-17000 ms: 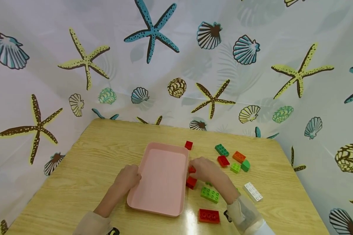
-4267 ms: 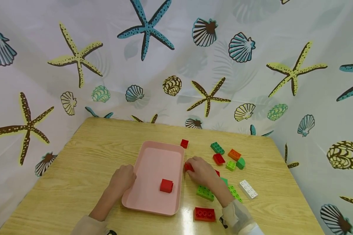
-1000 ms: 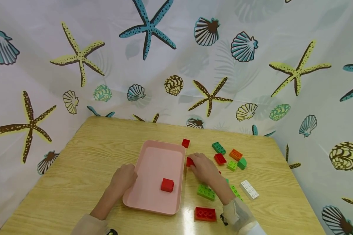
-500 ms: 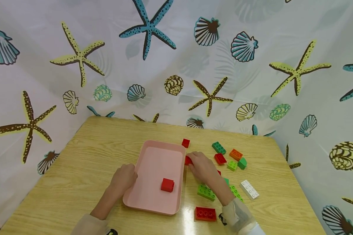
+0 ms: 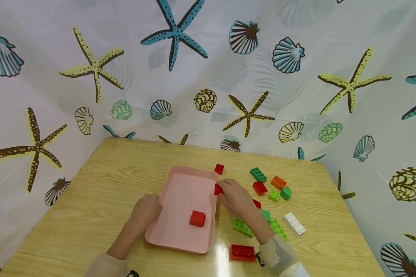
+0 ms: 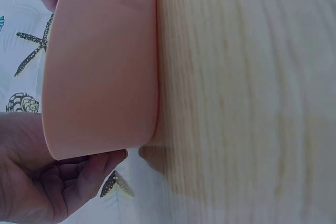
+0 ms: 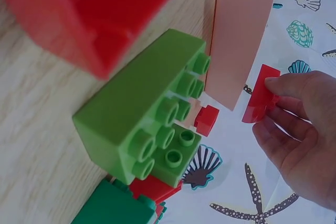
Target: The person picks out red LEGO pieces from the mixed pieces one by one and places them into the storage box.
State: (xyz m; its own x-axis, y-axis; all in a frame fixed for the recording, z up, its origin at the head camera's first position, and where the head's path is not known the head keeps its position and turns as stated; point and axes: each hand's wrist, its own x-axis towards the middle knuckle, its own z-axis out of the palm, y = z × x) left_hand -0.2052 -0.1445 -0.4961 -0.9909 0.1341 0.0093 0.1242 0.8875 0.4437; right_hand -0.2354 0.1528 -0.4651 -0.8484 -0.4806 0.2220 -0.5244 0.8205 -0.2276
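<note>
A shallow pink tray (image 5: pixel 182 196) stands on the wooden table, with one red building brick (image 5: pixel 197 218) inside, towards its near right part. My left hand (image 5: pixel 145 211) grips the tray's left rim; in the left wrist view fingers (image 6: pixel 86 182) curl around the pink wall. At the right rim my right hand (image 5: pixel 236 197) pinches another red brick (image 5: pixel 217 189), partly hidden by the fingers. The right wrist view shows this red brick (image 7: pixel 261 94) between thumb and fingers, raised beside the upper edge of the tray wall (image 7: pixel 239 40).
Right of the tray lie several bricks: a small red one (image 5: pixel 219 169), a dark green one (image 5: pixel 258 174), an orange one (image 5: pixel 279 182), a light green one (image 5: pixel 242 227) and a white one (image 5: pixel 294 224). Nearest is a long red brick (image 5: pixel 242 252). A patterned cloth (image 5: pixel 194 127) hangs behind.
Since the oldest frame, a red brick has come into the tray. Over the last second my right hand has moved another red brick left onto the rim. The left hand keeps its hold.
</note>
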